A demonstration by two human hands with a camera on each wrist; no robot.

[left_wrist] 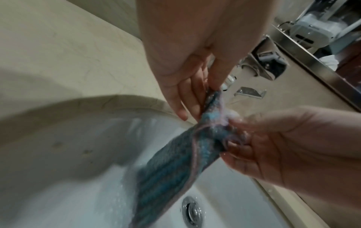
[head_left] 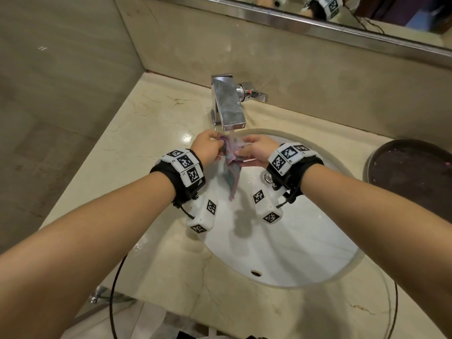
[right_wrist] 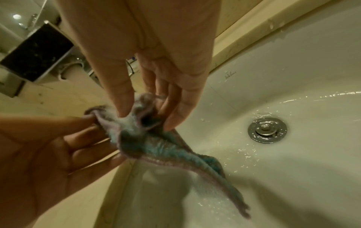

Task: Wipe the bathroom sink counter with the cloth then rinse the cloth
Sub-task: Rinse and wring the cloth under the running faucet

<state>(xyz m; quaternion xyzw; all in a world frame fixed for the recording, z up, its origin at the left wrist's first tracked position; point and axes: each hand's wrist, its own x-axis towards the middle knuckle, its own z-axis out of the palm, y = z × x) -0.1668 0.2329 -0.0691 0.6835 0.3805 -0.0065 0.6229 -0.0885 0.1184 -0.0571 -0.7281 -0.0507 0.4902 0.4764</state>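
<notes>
A wet cloth (head_left: 232, 172), blue-green with a pinkish edge, hangs bunched over the white sink basin (head_left: 281, 253), right under the chrome faucet (head_left: 228, 104), whose water runs onto its top. My left hand (head_left: 219, 143) pinches the cloth's upper left part and my right hand (head_left: 241, 151) pinches the upper right, fingers curled into the fabric. In the left wrist view the left hand (left_wrist: 197, 98) grips the cloth (left_wrist: 171, 169) between thumb and fingers. The right wrist view has the right hand (right_wrist: 148, 114) pinching the cloth (right_wrist: 166, 148), its tail dangling toward the basin.
Beige marble counter (head_left: 146, 155) surrounds the basin, with wet patches near the rim. A dark round tray (head_left: 411, 172) stands on the counter at the right. The drain plug (head_left: 267, 178) lies under my right wrist. Walls rise close at the left and back, below a mirror.
</notes>
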